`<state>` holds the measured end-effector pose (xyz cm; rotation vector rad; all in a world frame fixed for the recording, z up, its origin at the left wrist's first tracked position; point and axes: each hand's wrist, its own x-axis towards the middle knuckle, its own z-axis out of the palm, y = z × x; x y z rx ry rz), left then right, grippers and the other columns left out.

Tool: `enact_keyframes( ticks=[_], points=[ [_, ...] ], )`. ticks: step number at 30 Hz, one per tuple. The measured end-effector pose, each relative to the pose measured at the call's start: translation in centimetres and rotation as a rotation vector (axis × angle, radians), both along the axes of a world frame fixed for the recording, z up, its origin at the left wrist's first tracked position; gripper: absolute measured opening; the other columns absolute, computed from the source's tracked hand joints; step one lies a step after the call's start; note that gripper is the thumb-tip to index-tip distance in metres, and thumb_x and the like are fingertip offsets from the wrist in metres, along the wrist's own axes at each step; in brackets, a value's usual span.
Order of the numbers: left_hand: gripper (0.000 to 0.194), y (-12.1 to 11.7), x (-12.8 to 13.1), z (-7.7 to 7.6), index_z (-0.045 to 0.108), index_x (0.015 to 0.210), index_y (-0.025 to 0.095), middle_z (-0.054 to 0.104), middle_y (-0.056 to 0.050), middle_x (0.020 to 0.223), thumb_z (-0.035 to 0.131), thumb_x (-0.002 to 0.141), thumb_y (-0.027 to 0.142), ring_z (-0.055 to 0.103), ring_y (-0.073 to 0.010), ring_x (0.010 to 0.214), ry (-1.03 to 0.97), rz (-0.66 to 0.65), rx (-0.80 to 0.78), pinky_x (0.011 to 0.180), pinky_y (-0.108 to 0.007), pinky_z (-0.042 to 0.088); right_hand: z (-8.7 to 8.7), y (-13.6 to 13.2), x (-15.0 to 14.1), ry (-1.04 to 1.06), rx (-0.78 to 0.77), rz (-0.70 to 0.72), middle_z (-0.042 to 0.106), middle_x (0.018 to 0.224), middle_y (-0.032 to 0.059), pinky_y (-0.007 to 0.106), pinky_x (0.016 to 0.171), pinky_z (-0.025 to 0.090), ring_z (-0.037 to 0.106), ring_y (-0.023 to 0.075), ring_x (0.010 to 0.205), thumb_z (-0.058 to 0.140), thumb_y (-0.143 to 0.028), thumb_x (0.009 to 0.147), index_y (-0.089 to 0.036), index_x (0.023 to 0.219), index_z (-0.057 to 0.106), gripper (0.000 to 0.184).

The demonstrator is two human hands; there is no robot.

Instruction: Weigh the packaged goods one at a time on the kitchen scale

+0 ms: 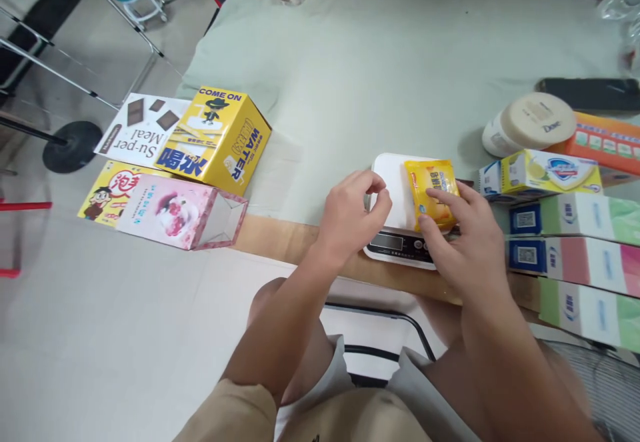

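Observation:
On a white kitchen scale (397, 202) with a black panel and a dark display, a small yellow packet (431, 192) rests over the right part of the plate. My right hand (470, 235) grips this packet along its right and lower edge, thumb and fingers on its face. The far side of the packet's right edge is hidden by the fingers. My left hand (350, 219) hovers at the scale's left edge. Its fingers are curled and the thumb comes close to the index finger, with nothing visible between them.
Left lie a yellow box (215, 139), a white chocolate box (143, 129), a pink carton (173, 212) and another yellow package (107, 195). At right stand a Dove jar (530, 122), a soap box (550, 175), an orange box (607, 142), several tissue packs (580, 265) and a dark phone-like object (590, 94).

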<state>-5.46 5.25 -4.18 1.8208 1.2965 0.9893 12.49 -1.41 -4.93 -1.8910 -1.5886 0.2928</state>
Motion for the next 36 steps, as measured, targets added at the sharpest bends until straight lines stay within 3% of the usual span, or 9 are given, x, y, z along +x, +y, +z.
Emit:
enact_keyframes(
  ticks=[5,11,16,19,21,26,31,33,36],
  points=[
    [0.011,0.0,-0.2,0.0,0.064,0.085,0.021,0.073,-0.002,0.088,0.058,0.094,0.019,0.067,-0.0165,0.088,0.061,-0.020,-0.069,0.083,-0.030,0.052,-0.5,0.0,0.0,-0.051,-0.022,0.016,0.065,0.136,0.0154,0.067,0.110,0.050,0.063,0.0384,0.128,0.068,-0.050,0.087,-0.029,0.126,0.076,0.044],
    [0.013,-0.3,-0.3,0.0,0.071,0.103,0.020,0.079,-0.007,0.110,0.060,0.099,0.028,0.070,-0.0242,0.111,0.113,-0.070,-0.102,0.103,-0.041,0.053,0.2,0.1,-1.7,0.075,0.144,0.001,0.073,0.127,0.0100,0.051,0.101,0.062,0.071,0.0291,0.118,0.070,-0.040,0.088,-0.028,0.113,0.082,0.030],
    [0.019,0.2,-1.2,0.2,0.060,0.112,0.024,0.076,-0.005,0.120,0.066,0.096,0.032,0.073,-0.0165,0.096,-0.226,0.011,-0.221,0.091,-0.032,0.059,0.9,0.8,-4.4,0.270,0.131,0.091,0.068,0.136,0.0092,0.051,0.110,0.059,0.066,0.0287,0.129,0.073,-0.039,0.087,-0.030,0.123,0.079,0.038],
    [0.026,0.8,-2.7,0.3,0.048,0.109,0.026,0.077,-0.003,0.109,0.069,0.094,0.030,0.073,-0.0122,0.080,-0.488,0.079,-0.388,0.074,-0.025,0.060,1.1,1.4,-6.0,0.372,0.069,0.252,0.063,0.144,0.0097,0.050,0.115,0.056,0.063,0.0278,0.134,0.071,-0.037,0.089,-0.029,0.132,0.074,0.044],
    [0.026,1.2,-3.9,0.2,0.046,0.106,0.026,0.077,-0.001,0.098,0.069,0.092,0.026,0.075,-0.0124,0.078,-0.525,0.126,-0.440,0.071,-0.023,0.059,1.3,1.6,-6.5,0.384,0.041,0.323,0.062,0.148,0.0089,0.051,0.117,0.055,0.062,0.0274,0.137,0.069,-0.036,0.090,-0.031,0.135,0.072,0.045],
    [0.022,2.1,-6.1,-0.5,0.049,0.099,0.024,0.070,0.004,0.073,0.066,0.088,0.018,0.072,-0.0131,0.068,-0.394,0.243,-0.515,0.059,-0.020,0.055,2.0,1.0,-5.1,0.308,0.055,0.236,0.065,0.142,0.0100,0.054,0.117,0.053,0.061,0.0283,0.138,0.069,-0.034,0.091,-0.030,0.128,0.073,0.037],
    [0.020,2.4,-5.3,-1.5,0.056,0.101,0.023,0.072,0.001,0.080,0.067,0.085,0.020,0.071,-0.0155,0.068,-0.208,0.209,-0.544,0.063,-0.027,0.058,2.2,0.0,-2.2,0.295,0.057,0.158,0.062,0.143,0.0112,0.058,0.120,0.049,0.059,0.0307,0.140,0.069,-0.035,0.093,-0.028,0.126,0.071,0.034],
    [0.018,2.3,-4.6,-1.6,0.062,0.101,0.023,0.075,-0.004,0.095,0.070,0.084,0.022,0.073,-0.0202,0.083,-0.018,0.201,-0.433,0.078,-0.036,0.061,2.1,-0.4,-1.1,0.261,0.069,0.115,0.064,0.141,0.0118,0.059,0.118,0.050,0.060,0.0320,0.138,0.069,-0.035,0.092,-0.027,0.124,0.072,0.033],
    [0.013,1.7,-3.3,-1.2,0.067,0.098,0.022,0.071,-0.010,0.120,0.070,0.085,0.022,0.068,-0.0257,0.114,0.165,0.269,-0.097,0.103,-0.044,0.056,1.9,-0.8,0.5,0.221,0.115,0.048,0.068,0.134,0.0110,0.057,0.113,0.053,0.063,0.0313,0.133,0.066,-0.035,0.093,-0.026,0.119,0.073,0.028]
  ],
)
